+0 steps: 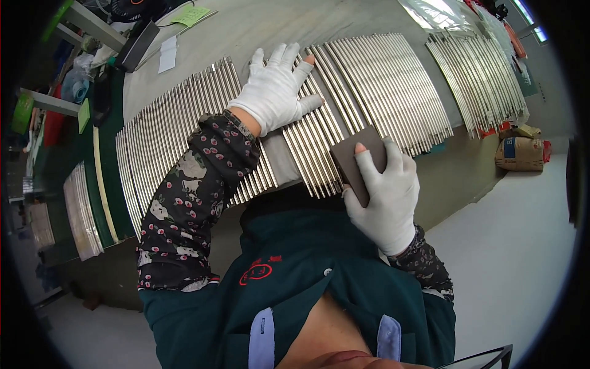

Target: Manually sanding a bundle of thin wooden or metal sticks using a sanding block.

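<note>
My left hand (270,92), in a white glove with some fingertips bare, lies with its fingers spread over the upper part of a narrow group of shiny metal rods (311,157). Its palm also covers the gap between that group and a wider row of rods (166,132) on the left. My right hand (388,197), gloved the same way, grips a flat grey-brown block (349,161) that looks like a sanding sponge. The block sits on the lower right ends of the narrow group. Beneath my fingers, the block's right side is partly hidden.
To the right lie another wide row of rods (393,86) and, farther off, a separate bundle (479,80). A brown sack (520,154) stands beyond the table's right edge. At the back left are a white paper slip (168,54), a green note (191,15) and a black fan (129,8).
</note>
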